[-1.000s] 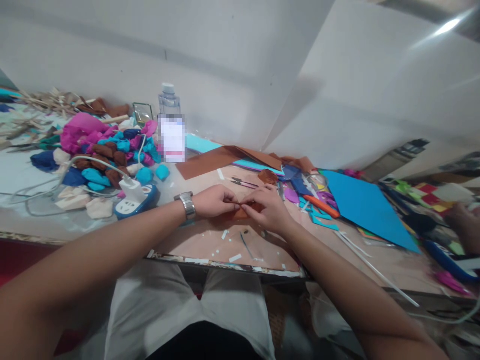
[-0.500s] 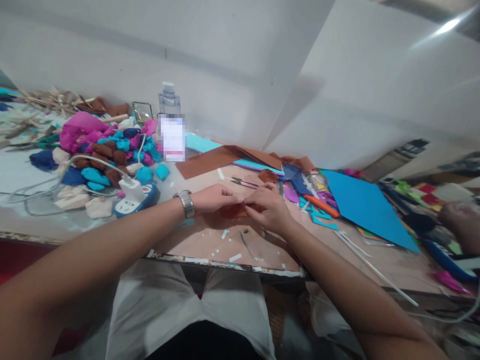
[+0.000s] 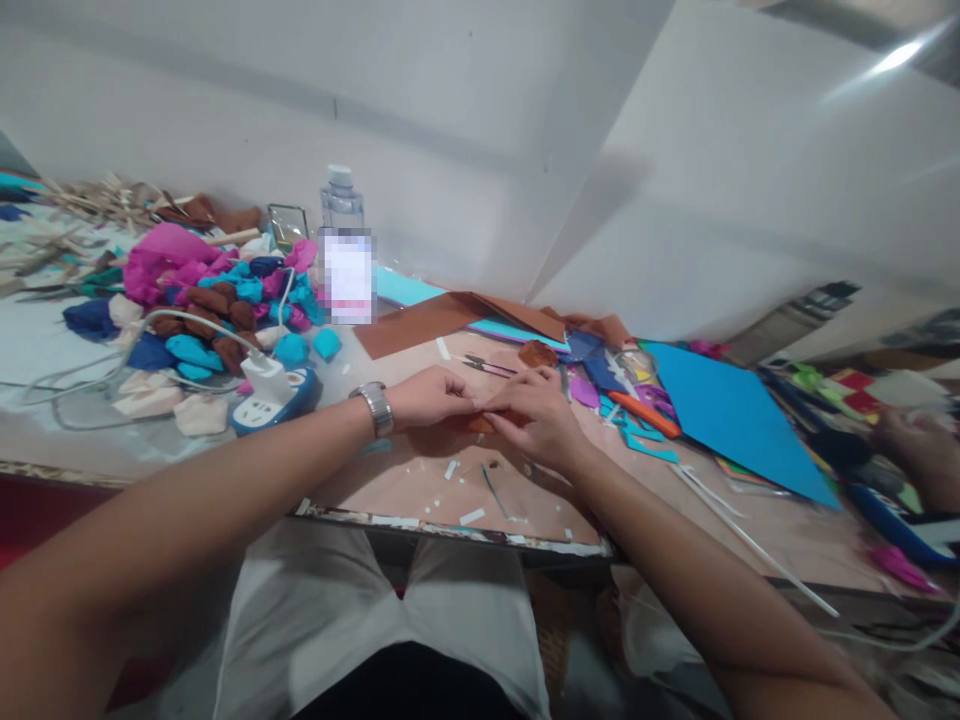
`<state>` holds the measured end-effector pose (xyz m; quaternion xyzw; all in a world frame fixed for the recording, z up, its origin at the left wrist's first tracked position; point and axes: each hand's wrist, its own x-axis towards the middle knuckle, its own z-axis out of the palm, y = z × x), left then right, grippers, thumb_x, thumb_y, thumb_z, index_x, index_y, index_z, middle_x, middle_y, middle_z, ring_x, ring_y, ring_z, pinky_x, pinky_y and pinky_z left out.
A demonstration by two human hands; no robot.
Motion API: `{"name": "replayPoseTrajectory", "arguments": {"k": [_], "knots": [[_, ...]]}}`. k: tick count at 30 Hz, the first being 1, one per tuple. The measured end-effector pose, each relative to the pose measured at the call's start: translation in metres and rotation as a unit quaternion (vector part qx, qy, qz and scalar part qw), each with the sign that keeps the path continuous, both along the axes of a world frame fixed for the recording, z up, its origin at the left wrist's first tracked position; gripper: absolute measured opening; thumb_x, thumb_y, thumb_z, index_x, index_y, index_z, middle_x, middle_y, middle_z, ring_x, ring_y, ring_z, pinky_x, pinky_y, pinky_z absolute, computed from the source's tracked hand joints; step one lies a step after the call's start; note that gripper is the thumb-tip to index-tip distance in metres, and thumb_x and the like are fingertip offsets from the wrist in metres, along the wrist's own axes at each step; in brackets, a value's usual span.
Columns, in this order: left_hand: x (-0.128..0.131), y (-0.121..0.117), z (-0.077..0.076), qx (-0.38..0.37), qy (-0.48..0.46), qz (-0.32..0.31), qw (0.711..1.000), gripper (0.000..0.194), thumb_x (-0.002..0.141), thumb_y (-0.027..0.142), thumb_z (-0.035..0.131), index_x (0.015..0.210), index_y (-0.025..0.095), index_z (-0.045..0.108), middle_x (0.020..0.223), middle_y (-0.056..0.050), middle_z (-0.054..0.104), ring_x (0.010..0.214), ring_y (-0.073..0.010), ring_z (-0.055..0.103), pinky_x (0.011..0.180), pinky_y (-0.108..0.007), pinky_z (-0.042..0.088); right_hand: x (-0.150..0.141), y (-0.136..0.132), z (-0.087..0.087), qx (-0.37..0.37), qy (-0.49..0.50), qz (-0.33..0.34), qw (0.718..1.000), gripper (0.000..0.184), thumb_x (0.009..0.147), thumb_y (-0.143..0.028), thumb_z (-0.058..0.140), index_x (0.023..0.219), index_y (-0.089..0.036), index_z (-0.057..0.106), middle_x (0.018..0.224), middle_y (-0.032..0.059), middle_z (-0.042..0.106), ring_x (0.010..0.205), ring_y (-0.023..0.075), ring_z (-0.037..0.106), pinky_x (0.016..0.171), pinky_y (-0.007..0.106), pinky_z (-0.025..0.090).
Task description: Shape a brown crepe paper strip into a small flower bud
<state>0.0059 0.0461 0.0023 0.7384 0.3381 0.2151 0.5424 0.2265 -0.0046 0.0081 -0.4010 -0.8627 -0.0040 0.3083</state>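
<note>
My left hand (image 3: 436,398), with a metal watch at the wrist, meets my right hand (image 3: 534,418) above the table's front part. Both are closed, fingertips pinching a small piece of brown paper (image 3: 480,426). Most of that piece is hidden under the fingers. Just beyond them lie small thread snips (image 3: 489,367) and a crumpled brown paper piece (image 3: 538,354). White paper scraps (image 3: 471,517) are scattered on the table nearer to me.
Left stand a blue-white power strip (image 3: 276,402) with a plugged-in charger and a heap of crumpled coloured paper (image 3: 169,265). A phone (image 3: 346,275) leans against a bottle (image 3: 342,205). Right are an orange cutter (image 3: 643,413), a blue sheet (image 3: 735,410) and another person's hand (image 3: 919,450).
Less of the brown paper shows beneath my hands, and my fingertips sit slightly differently on it. The view has shifted slightly; the things around have stayed put.
</note>
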Motion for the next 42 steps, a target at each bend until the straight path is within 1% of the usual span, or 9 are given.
{"name": "replayPoseTrajectory", "arguments": {"k": [5,8,11,16,20,25,33,38,42], "knots": [[0.0,-0.0016,0.0019,0.039,-0.007,-0.011,0.999,0.04,0.089,0.051,0.068,0.077,0.014,0.074,0.073,-0.004,0.072,0.064,-0.0129,0.061,0.06,-0.024,0.043,-0.0007,0.0005,-0.0004,-0.006,0.008,-0.014,1.0,0.006,0.091,-0.027,0.072,0.09,-0.027,0.078,0.086,0.0,0.079,0.096,0.0239,0.065,0.099,0.048,0.03],[0.001,-0.003,0.0033,0.084,-0.009,-0.006,0.996,0.037,0.092,0.048,0.065,0.08,0.015,0.075,0.072,-0.004,0.074,0.065,-0.0133,0.063,0.059,-0.023,0.043,-0.0007,0.001,-0.0013,-0.008,0.009,-0.029,1.0,0.004,0.089,-0.026,0.073,0.088,-0.027,0.077,0.087,-0.0005,0.079,0.097,0.0246,0.064,0.099,0.048,0.029],[0.0022,-0.0042,0.0043,0.143,-0.001,0.006,0.99,0.03,0.094,0.041,0.064,0.083,0.016,0.076,0.075,-0.003,0.076,0.069,-0.014,0.066,0.063,-0.023,0.045,-0.0005,0.0013,-0.0024,-0.009,0.009,-0.049,0.999,0.004,0.089,-0.026,0.073,0.087,-0.026,0.076,0.088,0.0006,0.079,0.1,0.0263,0.062,0.1,0.049,0.029],[0.0026,-0.0061,0.0058,0.281,0.038,0.026,0.959,0.023,0.094,0.035,0.062,0.091,0.019,0.079,0.083,-0.002,0.078,0.073,-0.0146,0.066,0.067,-0.025,0.043,0.0002,0.0009,-0.0031,-0.019,0.012,-0.067,0.998,0.004,0.09,-0.025,0.071,0.09,-0.026,0.075,0.091,0.001,0.078,0.108,0.0281,0.06,0.102,0.05,0.028],[0.0026,-0.0078,0.0061,0.352,0.065,0.039,0.933,0.023,0.095,0.036,0.063,0.093,0.02,0.079,0.082,-0.001,0.077,0.071,-0.014,0.063,0.066,-0.026,0.039,0.0008,0.0007,-0.0031,-0.011,0.01,-0.07,0.997,0.005,0.091,-0.026,0.07,0.092,-0.026,0.074,0.095,0.0016,0.078,0.11,0.0287,0.059,0.103,0.05,0.028],[0.0035,-0.0076,0.0036,0.385,0.074,0.04,0.919,0.03,0.098,0.042,0.059,0.093,0.021,0.079,0.081,-0.002,0.077,0.07,-0.0144,0.062,0.066,-0.027,0.037,0.0019,0.0015,-0.0029,-0.008,0.009,-0.064,0.998,0.006,0.093,-0.028,0.068,0.092,-0.026,0.073,0.095,0.0023,0.077,0.113,0.0288,0.058,0.104,0.05,0.03],[0.0043,-0.0054,0.0017,0.439,0.114,0.029,0.891,0.028,0.099,0.037,0.054,0.094,0.023,0.078,0.083,-0.002,0.077,0.073,-0.0167,0.063,0.065,-0.029,0.034,0.002,0.0015,-0.0018,-0.026,0.016,-0.039,0.999,0.007,0.095,-0.027,0.061,0.093,-0.026,0.068,0.1,0.004,0.074,0.121,0.0295,0.055,0.111,0.052,0.031],[0.0043,-0.0056,0.0016,0.453,0.117,0.022,0.884,0.028,0.101,0.036,0.053,0.096,0.025,0.079,0.085,-0.002,0.077,0.075,-0.0166,0.064,0.065,-0.029,0.034,0.0013,0.0007,-0.0002,-0.043,0.008,-0.035,0.998,0.008,0.095,-0.027,0.059,0.091,-0.025,0.065,0.098,0.004,0.073,0.118,0.0294,0.055,0.11,0.052,0.03],[0.0047,-0.0062,0.0017,0.451,0.122,0.028,0.884,0.031,0.101,0.038,0.052,0.096,0.025,0.079,0.087,-0.003,0.078,0.076,-0.0175,0.065,0.065,-0.029,0.034,0.0013,0.0007,0.0004,-0.035,0.01,-0.037,0.999,0.008,0.096,-0.027,0.059,0.092,-0.024,0.066,0.097,0.0042,0.073,0.117,0.0293,0.055,0.106,0.05,0.032]]}}
